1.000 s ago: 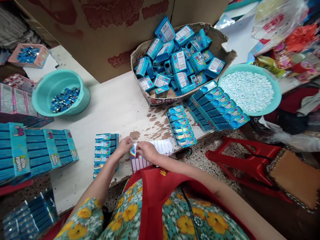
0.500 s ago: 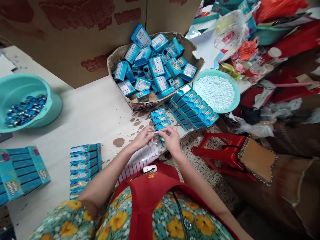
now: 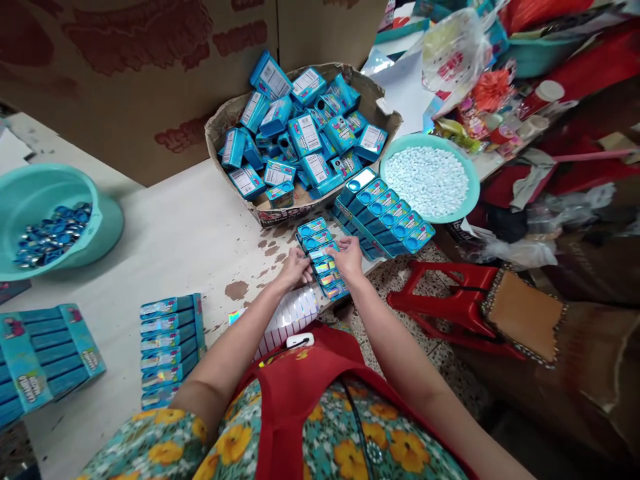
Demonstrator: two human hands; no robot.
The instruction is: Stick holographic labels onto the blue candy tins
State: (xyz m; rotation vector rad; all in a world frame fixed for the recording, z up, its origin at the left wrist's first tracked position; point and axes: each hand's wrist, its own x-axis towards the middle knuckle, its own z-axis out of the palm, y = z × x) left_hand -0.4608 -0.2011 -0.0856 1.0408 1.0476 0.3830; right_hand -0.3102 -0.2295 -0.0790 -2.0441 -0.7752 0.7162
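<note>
A row of blue tins [image 3: 314, 241] stands at the table's front edge, several tops bearing shiny strips. My left hand [image 3: 296, 269] is at the row's left side, its fingers curled together; whatever they may pinch is too small to make out. My right hand [image 3: 349, 259] rests at the right side, with thumb and fingertips closed over a tin top on what looks like a small clear strip. A sheet of shiny labels [image 3: 293, 312] lies just in front of my left hand, beside my apron.
Behind stand a torn carton [image 3: 265, 215] of blue tins, a boxed tin row [image 3: 370, 223] and a basin of white candies [image 3: 473, 190]. Left are a basin of caps [image 3: 107, 220] and more tin rows [image 3: 167, 343]. A red stool [image 3: 455, 293] stands right.
My hands have moved apart, from meeting above the tins to either side of the row. More shiny-topped tins show between them. The view has shifted slightly.
</note>
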